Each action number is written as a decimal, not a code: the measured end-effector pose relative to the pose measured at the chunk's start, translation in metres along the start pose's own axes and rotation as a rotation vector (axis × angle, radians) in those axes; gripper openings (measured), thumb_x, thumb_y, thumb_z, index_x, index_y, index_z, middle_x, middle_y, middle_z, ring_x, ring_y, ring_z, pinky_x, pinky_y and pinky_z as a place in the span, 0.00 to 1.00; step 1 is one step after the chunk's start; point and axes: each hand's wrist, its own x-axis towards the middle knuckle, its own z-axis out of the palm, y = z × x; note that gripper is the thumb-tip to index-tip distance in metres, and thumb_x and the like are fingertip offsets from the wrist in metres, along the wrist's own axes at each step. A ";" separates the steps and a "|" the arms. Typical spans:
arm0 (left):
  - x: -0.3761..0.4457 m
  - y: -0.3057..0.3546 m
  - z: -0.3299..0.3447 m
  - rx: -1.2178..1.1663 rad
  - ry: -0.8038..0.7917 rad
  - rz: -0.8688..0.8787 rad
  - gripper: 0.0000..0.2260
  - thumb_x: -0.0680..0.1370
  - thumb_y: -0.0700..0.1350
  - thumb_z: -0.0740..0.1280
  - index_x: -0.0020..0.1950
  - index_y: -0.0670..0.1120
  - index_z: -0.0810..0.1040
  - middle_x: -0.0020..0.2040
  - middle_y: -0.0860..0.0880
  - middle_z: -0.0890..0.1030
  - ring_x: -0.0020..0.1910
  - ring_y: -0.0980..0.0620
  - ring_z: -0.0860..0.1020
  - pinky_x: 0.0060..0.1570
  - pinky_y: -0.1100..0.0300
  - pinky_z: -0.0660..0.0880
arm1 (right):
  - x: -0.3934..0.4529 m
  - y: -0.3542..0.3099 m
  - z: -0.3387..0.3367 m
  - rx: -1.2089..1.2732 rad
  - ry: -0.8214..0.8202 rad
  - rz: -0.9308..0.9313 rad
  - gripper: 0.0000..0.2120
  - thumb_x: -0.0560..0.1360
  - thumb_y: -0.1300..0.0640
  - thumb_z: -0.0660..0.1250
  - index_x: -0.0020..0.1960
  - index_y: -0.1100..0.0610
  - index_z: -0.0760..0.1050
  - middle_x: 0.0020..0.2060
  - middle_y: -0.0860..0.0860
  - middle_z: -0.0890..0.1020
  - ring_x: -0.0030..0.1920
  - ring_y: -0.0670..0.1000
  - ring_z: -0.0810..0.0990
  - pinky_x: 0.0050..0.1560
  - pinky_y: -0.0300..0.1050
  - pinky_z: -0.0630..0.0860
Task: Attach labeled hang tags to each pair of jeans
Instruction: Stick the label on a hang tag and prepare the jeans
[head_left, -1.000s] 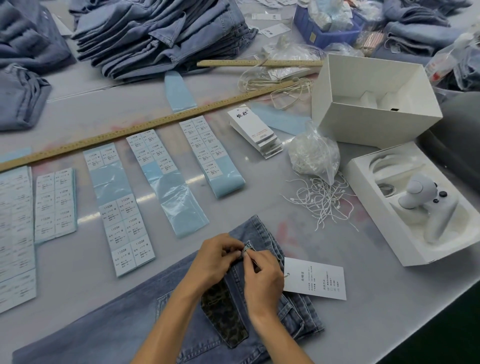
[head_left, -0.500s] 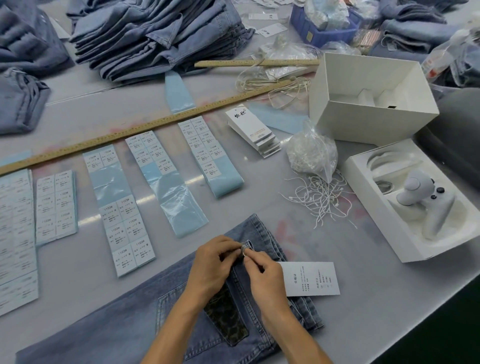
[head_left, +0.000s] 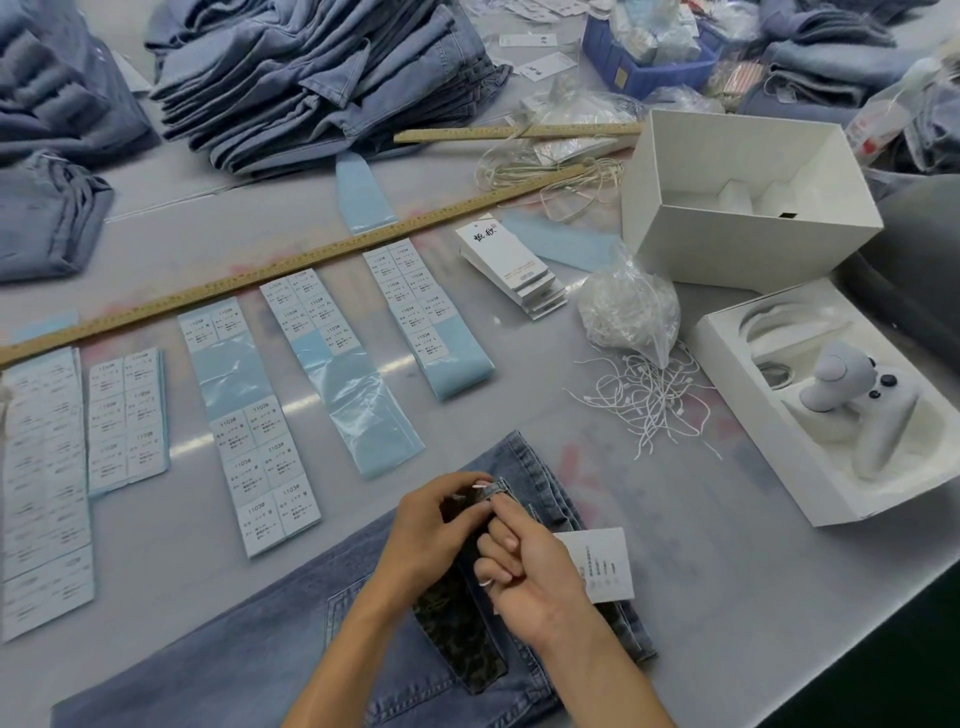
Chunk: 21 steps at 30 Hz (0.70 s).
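Both hands meet at the waistband of the jeans (head_left: 270, 660), at 6 o'clock on the table (head_left: 727, 597). The left hand (head_left: 434, 540) pinches the belt loop (head_left: 493, 488); the right hand (head_left: 535, 582) has its fingers curled, its grip unclear. The hang tag (head_left: 605, 564) lies just at 3 o'clock of it.
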 end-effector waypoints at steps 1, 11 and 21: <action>-0.001 0.000 -0.001 -0.096 0.001 -0.047 0.10 0.78 0.39 0.73 0.55 0.53 0.85 0.48 0.58 0.86 0.45 0.62 0.82 0.47 0.67 0.77 | 0.001 0.001 -0.001 0.020 -0.001 -0.006 0.07 0.83 0.61 0.61 0.47 0.58 0.74 0.23 0.48 0.61 0.19 0.43 0.57 0.18 0.36 0.54; 0.003 0.007 0.012 -0.019 0.187 -0.051 0.06 0.76 0.42 0.76 0.46 0.54 0.86 0.40 0.57 0.85 0.33 0.59 0.77 0.38 0.67 0.74 | 0.005 0.005 -0.006 -0.162 0.087 -0.129 0.06 0.82 0.62 0.63 0.53 0.59 0.80 0.24 0.49 0.63 0.20 0.44 0.59 0.19 0.36 0.55; 0.014 0.022 -0.003 -0.581 0.290 -0.223 0.02 0.83 0.42 0.66 0.51 0.45 0.76 0.45 0.44 0.87 0.36 0.52 0.81 0.27 0.63 0.74 | -0.030 -0.013 -0.019 -0.966 0.216 -0.525 0.16 0.82 0.61 0.64 0.63 0.44 0.80 0.53 0.40 0.84 0.52 0.41 0.82 0.51 0.36 0.77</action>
